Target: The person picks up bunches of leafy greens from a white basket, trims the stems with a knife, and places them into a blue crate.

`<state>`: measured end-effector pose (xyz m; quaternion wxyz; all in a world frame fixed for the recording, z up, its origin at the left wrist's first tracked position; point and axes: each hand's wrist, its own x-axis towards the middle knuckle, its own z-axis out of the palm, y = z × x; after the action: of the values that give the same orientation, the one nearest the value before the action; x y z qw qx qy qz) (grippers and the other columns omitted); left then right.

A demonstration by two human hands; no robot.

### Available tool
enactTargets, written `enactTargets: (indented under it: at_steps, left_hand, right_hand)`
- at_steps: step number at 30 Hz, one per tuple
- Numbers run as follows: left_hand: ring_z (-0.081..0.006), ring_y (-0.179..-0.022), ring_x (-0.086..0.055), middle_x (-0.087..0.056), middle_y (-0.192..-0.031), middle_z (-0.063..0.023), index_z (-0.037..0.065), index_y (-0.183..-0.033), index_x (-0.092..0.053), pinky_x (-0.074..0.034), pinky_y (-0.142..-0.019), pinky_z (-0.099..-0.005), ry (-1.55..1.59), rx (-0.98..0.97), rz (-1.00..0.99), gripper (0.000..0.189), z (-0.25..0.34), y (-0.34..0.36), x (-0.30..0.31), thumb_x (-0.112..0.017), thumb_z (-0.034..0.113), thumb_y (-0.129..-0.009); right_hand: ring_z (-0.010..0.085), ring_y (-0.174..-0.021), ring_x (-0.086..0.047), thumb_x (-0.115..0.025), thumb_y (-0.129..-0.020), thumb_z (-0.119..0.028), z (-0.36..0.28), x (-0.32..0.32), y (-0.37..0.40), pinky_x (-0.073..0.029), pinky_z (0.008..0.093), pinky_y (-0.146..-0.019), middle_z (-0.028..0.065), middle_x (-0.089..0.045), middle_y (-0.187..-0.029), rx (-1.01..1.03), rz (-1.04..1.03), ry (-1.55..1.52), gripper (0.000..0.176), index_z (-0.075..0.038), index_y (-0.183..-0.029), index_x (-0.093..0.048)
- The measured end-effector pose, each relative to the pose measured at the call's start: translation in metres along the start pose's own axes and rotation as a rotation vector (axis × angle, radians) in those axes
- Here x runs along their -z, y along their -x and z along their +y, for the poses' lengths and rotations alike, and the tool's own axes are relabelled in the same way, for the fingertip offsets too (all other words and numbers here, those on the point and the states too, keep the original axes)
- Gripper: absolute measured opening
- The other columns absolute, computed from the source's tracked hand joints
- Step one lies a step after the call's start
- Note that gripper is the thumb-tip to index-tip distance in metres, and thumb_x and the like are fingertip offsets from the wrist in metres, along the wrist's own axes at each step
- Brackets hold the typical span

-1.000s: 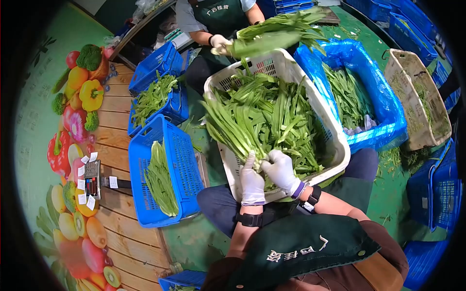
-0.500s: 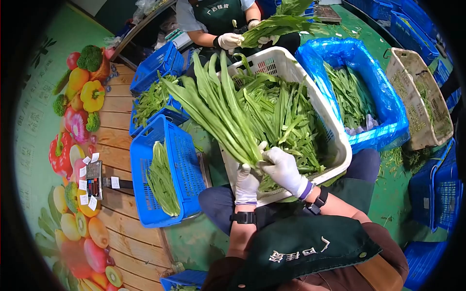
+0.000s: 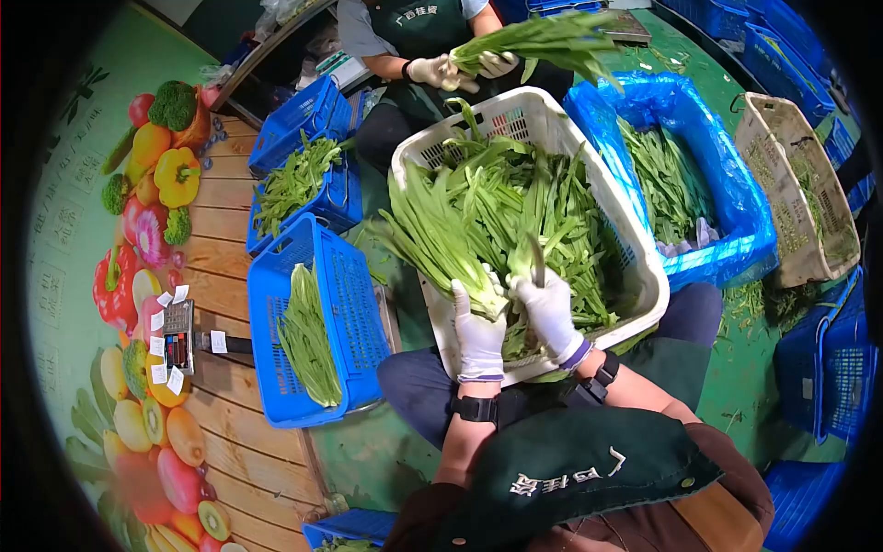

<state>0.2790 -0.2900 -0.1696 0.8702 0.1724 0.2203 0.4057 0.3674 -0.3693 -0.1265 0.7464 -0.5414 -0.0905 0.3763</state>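
Gripping a leafy bunch point(image 3: 437, 235) by its base in the left hand point(image 3: 478, 339), leaves pointing away. Right hand point(image 3: 550, 319) just beside, curled around a thin blade-like piece point(image 3: 537, 262), identity unclear. White crate point(image 3: 655, 296) of greens beneath both.

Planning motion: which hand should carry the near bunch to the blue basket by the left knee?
Probably the left hand: it grips the bunch and is nearer the blue basket than the right hand.

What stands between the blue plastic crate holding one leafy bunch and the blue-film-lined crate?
A white plastic basket heaped with long green leaves, as the head view shows.
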Motion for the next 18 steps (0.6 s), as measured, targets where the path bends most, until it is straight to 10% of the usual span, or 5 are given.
enactTargets:
  at_steps: [6, 10, 18]
  left_hand:
    - [-0.0243, -0.112, -0.050, -0.045, -0.135, -0.0116, 0.001, -0.144, -0.022, -0.045, -0.094, -0.0374, -0.176, -0.003, -0.304, 0.117, 0.012, 0.009, -0.006, -0.077, 0.062, -0.061]
    - [-0.0316, -0.124, -0.045, -0.046, -0.135, -0.0184, 0.000, -0.142, -0.028, -0.038, -0.106, -0.0445, -0.119, 0.053, -0.288, 0.075, 0.019, 0.010, 0.016, -0.068, 0.028, -0.085]
    - [-0.0318, -0.123, -0.047, -0.046, -0.134, -0.0201, -0.005, -0.137, -0.034, -0.036, -0.107, -0.0431, -0.135, 0.163, -0.357, 0.061, 0.023, 0.012, 0.032, -0.061, 0.022, -0.090]
  right_hand:
    - [0.0146, -0.077, -0.060, -0.074, -0.078, -0.017, -0.005, 0.013, 0.000, -0.049, 0.0277, -0.070, 0.0071, -0.064, -0.086, 0.226, -0.358, 0.460, 0.032, 0.002, -0.101, -0.061]
    - [0.0296, -0.076, -0.063, -0.073, -0.073, -0.014, 0.015, 0.007, 0.002, -0.050, 0.0341, -0.068, 0.0144, -0.062, -0.083, 0.567, -0.264, 0.820, 0.027, -0.003, -0.095, -0.063]
    - [0.0368, -0.065, -0.061, -0.072, -0.074, -0.023, 0.015, 0.004, -0.004, -0.049, 0.0408, -0.061, 0.0178, -0.061, -0.068, 0.497, -0.274, 0.895, 0.025, -0.001, -0.078, -0.060]
